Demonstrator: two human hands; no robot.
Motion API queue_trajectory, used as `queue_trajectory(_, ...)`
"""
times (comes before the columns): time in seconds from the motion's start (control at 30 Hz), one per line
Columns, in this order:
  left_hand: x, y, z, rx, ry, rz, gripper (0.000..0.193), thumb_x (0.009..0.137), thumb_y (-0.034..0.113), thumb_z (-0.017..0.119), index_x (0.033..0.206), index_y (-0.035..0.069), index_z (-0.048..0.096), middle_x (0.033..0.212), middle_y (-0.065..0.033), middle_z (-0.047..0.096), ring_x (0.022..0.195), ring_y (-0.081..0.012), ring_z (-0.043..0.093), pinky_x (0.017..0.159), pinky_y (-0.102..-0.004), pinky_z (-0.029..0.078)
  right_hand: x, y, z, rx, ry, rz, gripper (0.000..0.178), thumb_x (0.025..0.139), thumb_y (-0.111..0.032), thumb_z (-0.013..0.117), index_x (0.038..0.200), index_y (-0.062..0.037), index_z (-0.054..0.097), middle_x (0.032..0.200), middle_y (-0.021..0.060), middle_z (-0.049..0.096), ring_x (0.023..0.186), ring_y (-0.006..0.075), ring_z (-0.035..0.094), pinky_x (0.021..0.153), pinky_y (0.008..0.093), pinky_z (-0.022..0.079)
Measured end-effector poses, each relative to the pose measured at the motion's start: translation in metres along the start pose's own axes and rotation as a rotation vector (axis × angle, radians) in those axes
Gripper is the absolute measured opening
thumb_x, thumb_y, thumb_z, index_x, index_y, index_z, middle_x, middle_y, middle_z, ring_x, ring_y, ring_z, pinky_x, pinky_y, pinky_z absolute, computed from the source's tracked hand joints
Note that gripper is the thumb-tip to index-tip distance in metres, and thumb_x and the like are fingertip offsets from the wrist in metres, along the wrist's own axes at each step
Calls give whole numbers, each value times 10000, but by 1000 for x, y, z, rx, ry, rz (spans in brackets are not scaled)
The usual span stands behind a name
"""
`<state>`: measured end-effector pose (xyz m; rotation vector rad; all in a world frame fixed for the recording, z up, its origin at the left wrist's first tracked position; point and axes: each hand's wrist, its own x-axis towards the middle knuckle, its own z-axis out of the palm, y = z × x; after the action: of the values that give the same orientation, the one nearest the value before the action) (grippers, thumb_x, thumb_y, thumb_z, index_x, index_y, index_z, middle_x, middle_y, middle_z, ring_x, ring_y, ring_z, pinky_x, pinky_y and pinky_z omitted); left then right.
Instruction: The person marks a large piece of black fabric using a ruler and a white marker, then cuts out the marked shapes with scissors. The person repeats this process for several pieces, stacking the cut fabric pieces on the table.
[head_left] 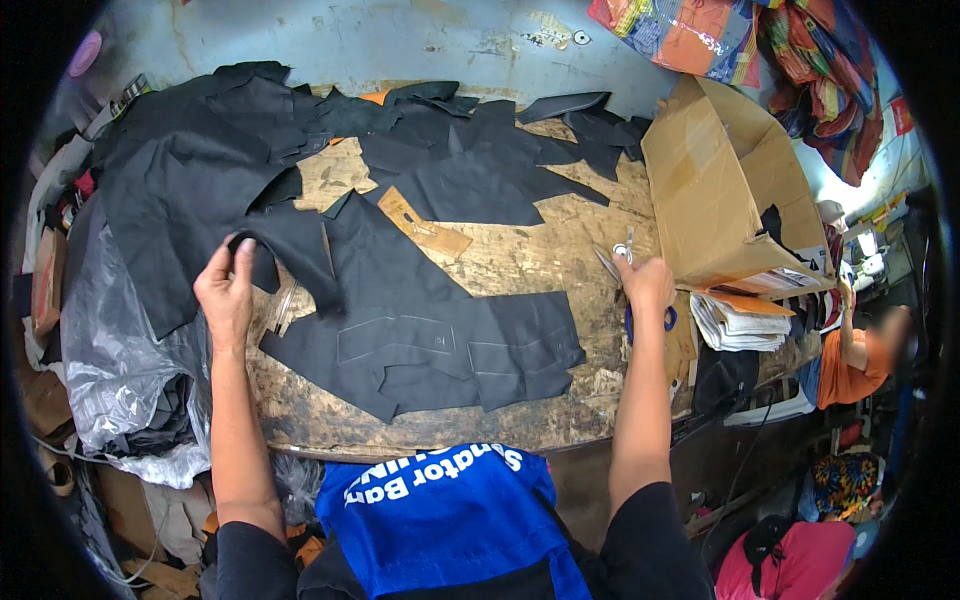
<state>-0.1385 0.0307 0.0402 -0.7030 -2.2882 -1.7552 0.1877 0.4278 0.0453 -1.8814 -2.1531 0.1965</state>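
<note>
My left hand [226, 285] is closed on the edge of a black leather piece [305, 250], which it lifts off the table so that it curls. In my right hand [650, 285] is a pair of scissors [606, 262]; the blades point up and left, and a blue handle shows below the fist. Between my hands, near the front edge, two black leather pieces [400, 350] lie flat with pale outlines drawn on them. Beyond these sits a tan pattern template [425, 225] with a slot in it.
Black leather scraps [480, 160] cover the back and left of the worn wooden table [530, 255]. An open cardboard box [700, 170] stands at the right, beside a folded white stack [740, 325]. Clear plastic sheeting [125, 340] hangs at the left. A person in orange [855, 365] is at far right.
</note>
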Motion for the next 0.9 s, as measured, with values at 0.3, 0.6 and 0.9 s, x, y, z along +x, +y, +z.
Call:
queue_trajectory(0.3,-44,-57,-3,385,-134,34,375,803,6,558,1177,-10,565,1023,-183,626,885,-217,610,788,-283,456,66,1,31,-9,-83,134,412,710,-370,701,777,35,678,773,188,672,743,308,666,683,414,499)
queue_trajectory(0.6,-44,-49,-1,102,-32,-120,390,834,64,628,1163,-117,524,744,-39,602,701,-80,530,663,-219,432,74,-19,39,5,-60,92,369,700,-309,692,883,11,680,943,215,659,911,354,639,757,414,502)
queue_trajectory(0.9,-42,-51,-2,164,-51,-107,304,793,56,641,1071,-56,590,698,-39,586,667,-85,522,631,-235,424,90,-34,45,992,306,-255,170,845,-182,632,874,-15,628,712,62,618,597,110,553,539,237,426)
